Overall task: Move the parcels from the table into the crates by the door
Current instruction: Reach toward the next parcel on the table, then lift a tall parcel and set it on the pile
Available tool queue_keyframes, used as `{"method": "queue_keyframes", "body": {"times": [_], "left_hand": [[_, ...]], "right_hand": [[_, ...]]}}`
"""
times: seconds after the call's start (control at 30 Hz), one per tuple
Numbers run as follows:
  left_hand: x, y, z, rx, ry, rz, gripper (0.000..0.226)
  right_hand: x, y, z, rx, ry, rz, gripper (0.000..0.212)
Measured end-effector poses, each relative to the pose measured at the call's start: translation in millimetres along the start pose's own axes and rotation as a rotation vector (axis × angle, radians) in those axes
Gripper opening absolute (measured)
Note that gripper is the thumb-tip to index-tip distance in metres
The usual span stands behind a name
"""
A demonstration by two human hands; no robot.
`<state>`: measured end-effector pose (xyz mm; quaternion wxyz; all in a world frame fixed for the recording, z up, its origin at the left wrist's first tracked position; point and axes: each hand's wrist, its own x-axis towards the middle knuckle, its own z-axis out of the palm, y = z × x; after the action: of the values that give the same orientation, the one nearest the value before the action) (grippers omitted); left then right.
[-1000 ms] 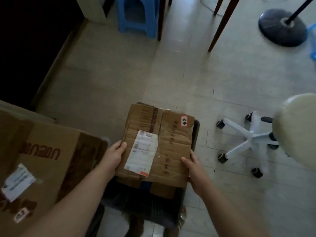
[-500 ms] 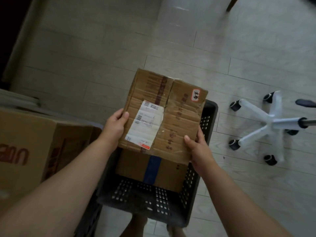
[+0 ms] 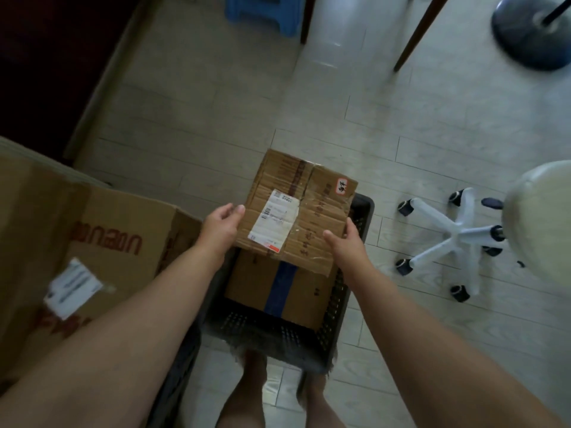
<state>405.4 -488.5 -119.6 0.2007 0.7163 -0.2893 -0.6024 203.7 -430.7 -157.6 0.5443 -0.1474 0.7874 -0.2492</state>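
Parcel (image 3: 296, 211) sits low over black crate (image 3: 364, 208), not yet released. Left hand (image 3: 221, 225) and right hand (image 3: 344, 242) clamp its side edges, thumbs on top. Blue-taped parcel (image 3: 278, 291) already lies inside. Table is out of view, so remaining count unknown.

Crate (image 3: 265, 335): I see the held parcel (image 3: 312, 211) over its far end, near end open
Left: big carton (image 3: 117, 217) alongside
Right: floor (image 3: 386, 304) free
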Motion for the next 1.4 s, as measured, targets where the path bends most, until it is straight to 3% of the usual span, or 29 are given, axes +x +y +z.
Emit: {"method": "queue_keyframes", "body": {"times": [0.2,0.57,0.67,0.83,0.87,1.03,1.13,1.33,1.4], "left_hand": [[-106.2,37.1,-32.7,-0.007,0.038,0.101,0.05],[-319.9,13.5,-63.0,-0.391,0.227,0.216,0.044],[-378.4,5.7,-87.4,-0.472,0.339,0.251,0.041],[-473.0,-12.0,-140.3,-0.628,0.55,0.306,0.018],[-491.9,-19.6,-151.2,-0.629,0.6,0.328,0.018],[-583.6,-86.5,-211.2,-0.698,0.787,0.405,0.02],[-642.5,-143.2,-237.0,-0.734,0.899,0.41,0.033],[-773.5,-281.6,-273.2,-0.762,1.12,0.419,0.041],[-818.3,-324.2,-288.0,-0.794,1.211,0.426,0.041]], "right_hand": [[-101.6,-58.2,-14.5,-0.037,-0.056,-0.086,0.062],[-282.3,-76.1,-56.8,-0.157,-0.319,-0.351,0.056],[-339.9,-74.4,-48.3,-0.215,-0.404,-0.415,0.056],[-446.3,-64.3,-16.0,-0.254,-0.662,-0.546,0.032],[-470.2,-59.3,-7.7,-0.292,-0.696,-0.6,0.035],[-576.4,-16.8,32.1,-0.394,-0.891,-0.768,0.041],[-633.8,25.4,47.5,-0.42,-0.983,-0.805,0.041],[-757.0,147.4,80.1,-0.49,-1.165,-0.868,0.033],[-797.9,191.4,89.7,-0.524,-1.25,-0.899,0.039]]}}
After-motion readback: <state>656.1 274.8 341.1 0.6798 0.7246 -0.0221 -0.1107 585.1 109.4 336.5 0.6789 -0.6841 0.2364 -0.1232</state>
